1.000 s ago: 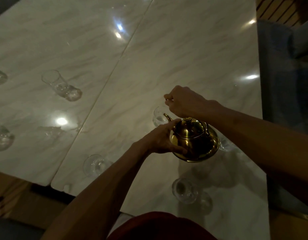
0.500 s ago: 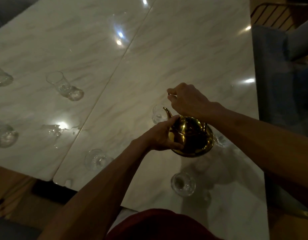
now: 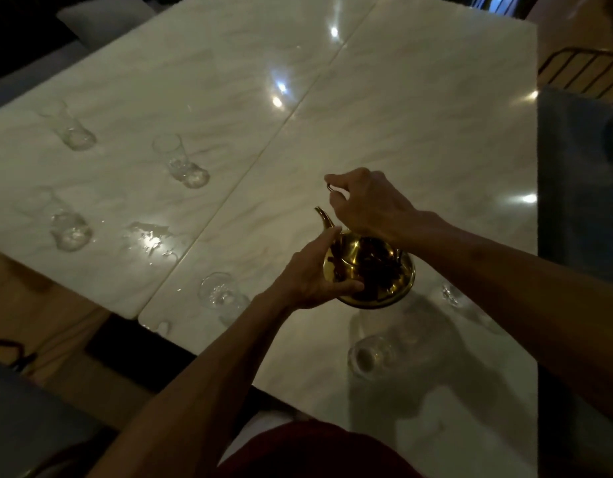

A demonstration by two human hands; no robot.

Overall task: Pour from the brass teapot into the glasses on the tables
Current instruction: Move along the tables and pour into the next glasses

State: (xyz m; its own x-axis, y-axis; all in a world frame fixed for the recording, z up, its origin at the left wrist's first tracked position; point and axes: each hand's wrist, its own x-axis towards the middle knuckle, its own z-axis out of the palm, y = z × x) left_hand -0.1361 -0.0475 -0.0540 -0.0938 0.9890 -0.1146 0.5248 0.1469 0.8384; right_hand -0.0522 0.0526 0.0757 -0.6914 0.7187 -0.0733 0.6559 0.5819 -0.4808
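I held the brass teapot [image 3: 370, 270] above the right marble table [image 3: 419, 132], its spout [image 3: 324, 218] pointing far and left. My right hand [image 3: 367, 205] was closed on the handle [image 3: 331, 187] over the pot, and my left hand [image 3: 310, 274] was pressed around the pot's left side. One glass [image 3: 367, 357] stood near me, another [image 3: 217, 291] to the left, a third [image 3: 451, 294] just right of the pot. On the left table [image 3: 160, 81] stood three more glasses [image 3: 181, 160] beside a wet patch [image 3: 150, 236].
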